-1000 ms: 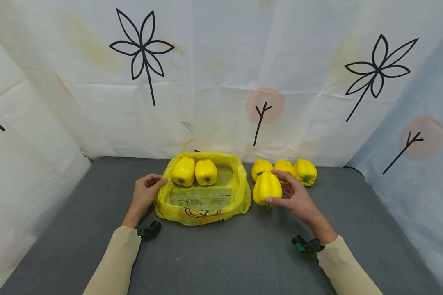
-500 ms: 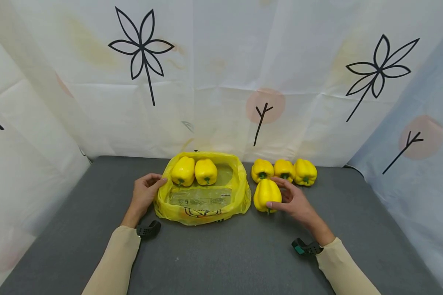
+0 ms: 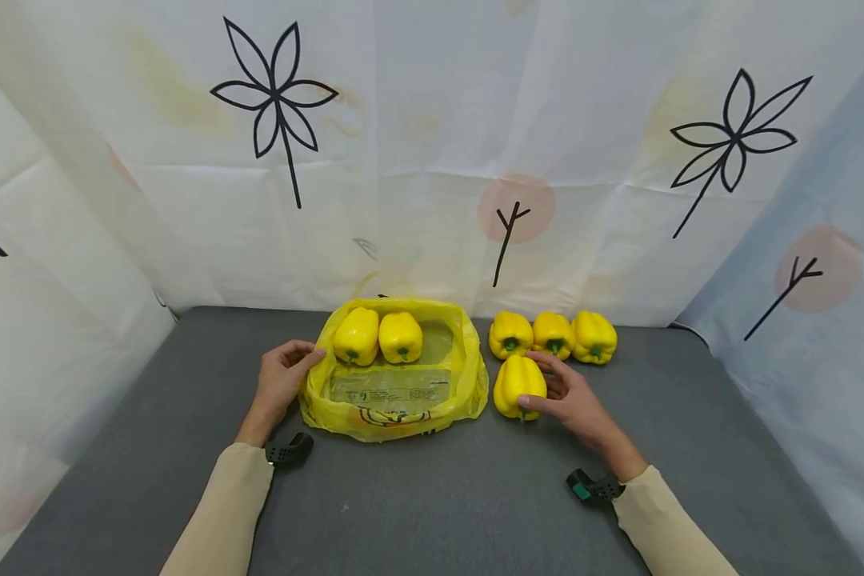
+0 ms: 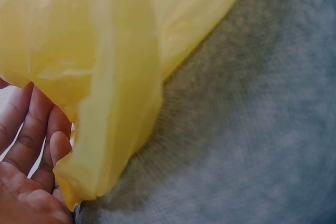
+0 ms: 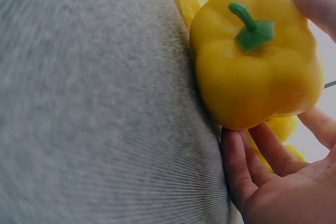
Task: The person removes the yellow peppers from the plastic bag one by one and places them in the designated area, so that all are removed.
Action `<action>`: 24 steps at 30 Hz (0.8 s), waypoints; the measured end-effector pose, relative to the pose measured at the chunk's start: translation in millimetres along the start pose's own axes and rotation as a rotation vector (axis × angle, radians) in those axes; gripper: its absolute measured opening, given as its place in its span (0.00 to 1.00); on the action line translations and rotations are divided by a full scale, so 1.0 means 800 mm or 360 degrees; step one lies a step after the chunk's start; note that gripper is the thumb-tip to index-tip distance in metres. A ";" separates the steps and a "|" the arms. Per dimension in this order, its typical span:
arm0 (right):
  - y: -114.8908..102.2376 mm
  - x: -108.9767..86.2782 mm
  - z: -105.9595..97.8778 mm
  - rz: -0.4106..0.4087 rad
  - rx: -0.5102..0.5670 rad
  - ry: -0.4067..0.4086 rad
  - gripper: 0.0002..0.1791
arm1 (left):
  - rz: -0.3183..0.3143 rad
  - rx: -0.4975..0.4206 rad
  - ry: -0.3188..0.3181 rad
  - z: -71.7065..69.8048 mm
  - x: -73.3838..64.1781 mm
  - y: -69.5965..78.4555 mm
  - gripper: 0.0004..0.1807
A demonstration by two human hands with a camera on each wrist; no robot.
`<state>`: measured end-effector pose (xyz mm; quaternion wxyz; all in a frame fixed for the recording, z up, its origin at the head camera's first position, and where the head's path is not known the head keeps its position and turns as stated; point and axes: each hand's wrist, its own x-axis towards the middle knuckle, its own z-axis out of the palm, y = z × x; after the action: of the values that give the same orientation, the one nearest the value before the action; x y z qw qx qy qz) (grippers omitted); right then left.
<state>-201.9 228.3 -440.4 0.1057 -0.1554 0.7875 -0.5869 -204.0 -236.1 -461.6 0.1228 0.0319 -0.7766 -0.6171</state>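
- At the left I have the left hand, thumb and fingers pinching the rim of the yellow plastic bag.
- The bag stands by the tabletop's far edge, its mouth spread. I'd judge it thin, limp and easily torn, so a folded rim is the place to hold.
- Inside, two yellow bell peppers sit side by side in its far left corner.
- Just right of the bag is the held bell pepper, green stem toward the tabletop's near edge; I can't tell whether it touches the surface. It looks light, firm and slick, so I'd take it across the widest lobes and spare the stem.
- The right hand clasps that pepper from its right, thumb opposing the spread fingers.
- Behind, a row of three bell peppers lies along the far edge.
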 end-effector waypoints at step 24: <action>0.009 0.001 0.011 -0.0013 -0.0035 0.0089 0.40 | -0.0030 -0.0014 -0.0032 0.001 -0.021 0.042 0.16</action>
<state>-200.1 221.9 -450.0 0.0794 -0.1434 0.7958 -0.5829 -184.6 -224.3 -431.5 0.1092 0.0324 -0.7747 -0.6220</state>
